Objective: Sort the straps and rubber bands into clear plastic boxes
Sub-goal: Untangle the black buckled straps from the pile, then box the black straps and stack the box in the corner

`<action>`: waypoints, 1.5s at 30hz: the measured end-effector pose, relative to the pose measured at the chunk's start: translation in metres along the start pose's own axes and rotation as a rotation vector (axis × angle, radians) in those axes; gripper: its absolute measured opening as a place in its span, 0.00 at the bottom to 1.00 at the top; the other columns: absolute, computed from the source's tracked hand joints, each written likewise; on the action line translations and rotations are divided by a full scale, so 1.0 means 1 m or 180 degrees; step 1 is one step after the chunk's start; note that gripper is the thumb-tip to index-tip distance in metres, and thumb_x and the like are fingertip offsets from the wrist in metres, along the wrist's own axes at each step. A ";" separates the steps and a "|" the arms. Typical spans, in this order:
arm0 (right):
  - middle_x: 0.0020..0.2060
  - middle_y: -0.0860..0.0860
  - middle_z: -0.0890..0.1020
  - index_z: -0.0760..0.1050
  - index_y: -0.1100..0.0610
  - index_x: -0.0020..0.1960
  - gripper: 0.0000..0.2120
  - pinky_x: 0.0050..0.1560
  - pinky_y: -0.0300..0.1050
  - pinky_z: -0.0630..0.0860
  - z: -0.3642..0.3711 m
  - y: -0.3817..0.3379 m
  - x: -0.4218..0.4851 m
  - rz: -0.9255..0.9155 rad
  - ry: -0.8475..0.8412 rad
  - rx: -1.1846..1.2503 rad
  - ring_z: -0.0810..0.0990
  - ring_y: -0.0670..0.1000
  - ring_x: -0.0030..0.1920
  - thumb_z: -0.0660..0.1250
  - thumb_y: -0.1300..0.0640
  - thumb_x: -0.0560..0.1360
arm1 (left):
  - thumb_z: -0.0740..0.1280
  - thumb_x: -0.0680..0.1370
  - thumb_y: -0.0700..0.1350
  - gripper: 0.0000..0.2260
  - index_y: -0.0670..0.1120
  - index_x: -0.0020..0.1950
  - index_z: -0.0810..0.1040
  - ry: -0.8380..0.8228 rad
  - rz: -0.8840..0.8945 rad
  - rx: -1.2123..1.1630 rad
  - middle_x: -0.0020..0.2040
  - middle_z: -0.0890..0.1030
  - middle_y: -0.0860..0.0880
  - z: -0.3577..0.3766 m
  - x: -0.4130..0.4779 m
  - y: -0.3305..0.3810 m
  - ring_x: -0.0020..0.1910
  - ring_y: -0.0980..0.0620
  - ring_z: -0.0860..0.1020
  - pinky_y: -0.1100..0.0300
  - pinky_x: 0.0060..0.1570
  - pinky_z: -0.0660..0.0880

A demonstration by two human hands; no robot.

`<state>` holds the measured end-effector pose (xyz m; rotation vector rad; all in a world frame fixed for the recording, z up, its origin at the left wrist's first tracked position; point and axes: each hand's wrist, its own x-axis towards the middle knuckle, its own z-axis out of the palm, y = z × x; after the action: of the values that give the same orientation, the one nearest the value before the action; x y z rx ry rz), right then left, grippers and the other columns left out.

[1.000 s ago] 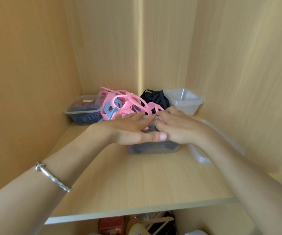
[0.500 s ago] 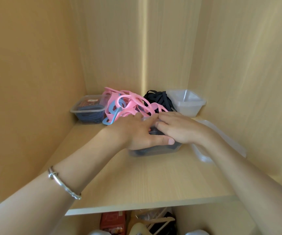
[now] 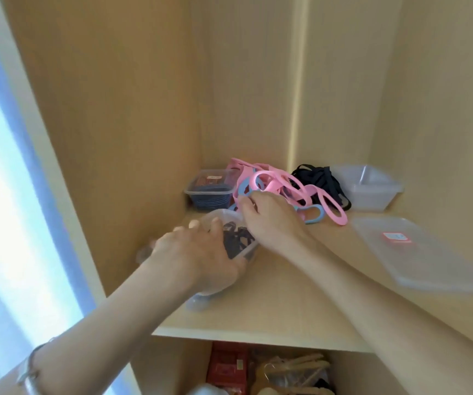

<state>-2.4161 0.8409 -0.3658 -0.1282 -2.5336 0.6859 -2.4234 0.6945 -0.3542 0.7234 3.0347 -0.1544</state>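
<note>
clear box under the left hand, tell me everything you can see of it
The clear box is a lidless tub of see-through plastic holding dark bands. It sits on the shelf by the left wall, seemingly tipped. The left hand grips it from above, fingers over the far rim, thumb on the near side. The right hand pinches pink straps behind it; whether it touches the box is unclear.
</note>
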 end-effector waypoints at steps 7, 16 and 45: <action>0.32 0.55 0.78 0.69 0.53 0.54 0.17 0.23 0.39 0.71 0.013 0.005 -0.015 0.1245 -0.1089 0.1556 0.76 0.51 0.24 0.51 0.42 0.82 | 0.45 0.77 0.67 0.33 0.56 0.78 0.40 -0.0272 -0.0456 -0.0021 0.78 0.46 0.39 -0.002 0.010 0.010 0.76 0.36 0.46 0.29 0.67 0.50; 0.32 0.63 0.81 0.70 0.56 0.62 0.12 0.22 0.39 0.67 0.003 -0.001 0.019 0.1071 -0.0577 0.2266 0.73 0.52 0.22 0.54 0.58 0.81 | 0.49 0.75 0.70 0.38 0.53 0.78 0.41 0.0688 -0.0181 -0.0362 0.79 0.43 0.43 -0.006 0.012 0.002 0.77 0.39 0.43 0.32 0.69 0.47; 0.47 0.46 0.82 0.79 0.48 0.42 0.09 0.52 0.43 0.73 -0.123 0.111 0.080 0.0780 0.0286 0.0208 0.79 0.49 0.51 0.63 0.57 0.77 | 0.60 0.77 0.44 0.24 0.46 0.73 0.63 0.1090 -0.0051 -0.0600 0.74 0.58 0.39 -0.069 0.172 0.068 0.75 0.38 0.50 0.35 0.70 0.49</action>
<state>-2.4289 1.0101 -0.2931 -0.4424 -2.4289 0.8364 -2.5458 0.8393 -0.2989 0.7820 3.3098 0.2817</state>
